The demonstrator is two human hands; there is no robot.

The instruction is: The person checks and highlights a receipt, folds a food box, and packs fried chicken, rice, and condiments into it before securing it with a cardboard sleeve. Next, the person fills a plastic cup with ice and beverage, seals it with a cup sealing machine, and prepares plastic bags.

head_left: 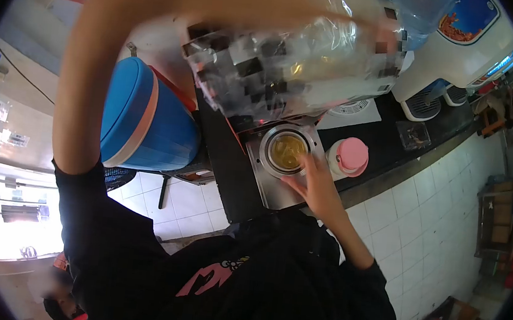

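A round cup holder (264, 161) on a metal plate holds a cup of yellowish drink (288, 151). My right hand (319, 181) is at the near right side of the cup, fingertips by its rim, with thumb and fingers spread apart. My left arm reaches up and across the top of the view. At its end, my left hand (383, 35) is smeared by motion over a machine under a black-and-white checked clear plastic cover (259, 68); its fingers cannot be made out. A bottle with a pink lid (351, 155) stands just right of my right hand.
A big blue drinks cooler (155, 119) stands left of the black counter (217, 156). Further right are a white dispenser machine (451, 61) and a small clear packet (414, 135) near the counter's edge. White floor tiles (411, 224) lie beyond that edge.
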